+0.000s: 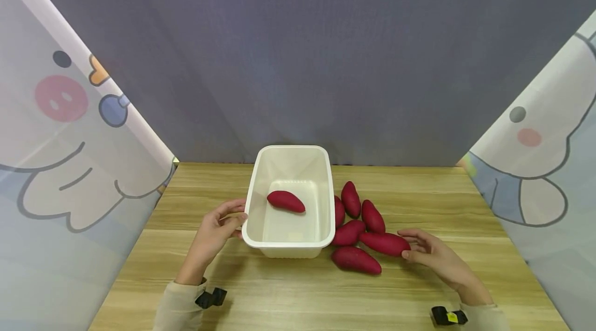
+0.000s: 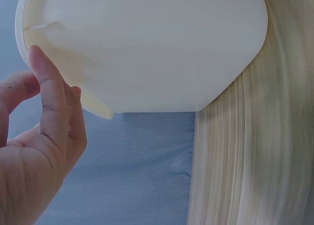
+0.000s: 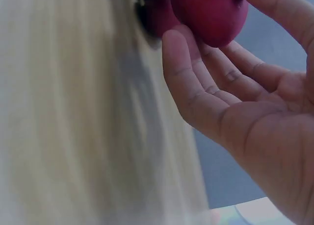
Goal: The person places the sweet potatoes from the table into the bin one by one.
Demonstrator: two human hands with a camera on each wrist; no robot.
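A white plastic bin stands at the middle of the table, with one red sweet potato lying inside it. My left hand is at the bin's left side, its fingertips touching the outside by the rim; the left wrist view shows the fingers loosely bent near the bin wall. On the other side, my right hand holds the right end of a sweet potato between thumb and fingers. In the right wrist view the fingers lie around that sweet potato.
Several more sweet potatoes lie close together right of the bin, one nearest the front and another farther back. The bin's wall partly hides one sweet potato. A grey curtain hangs behind the wooden table; printed curtains flank both sides.
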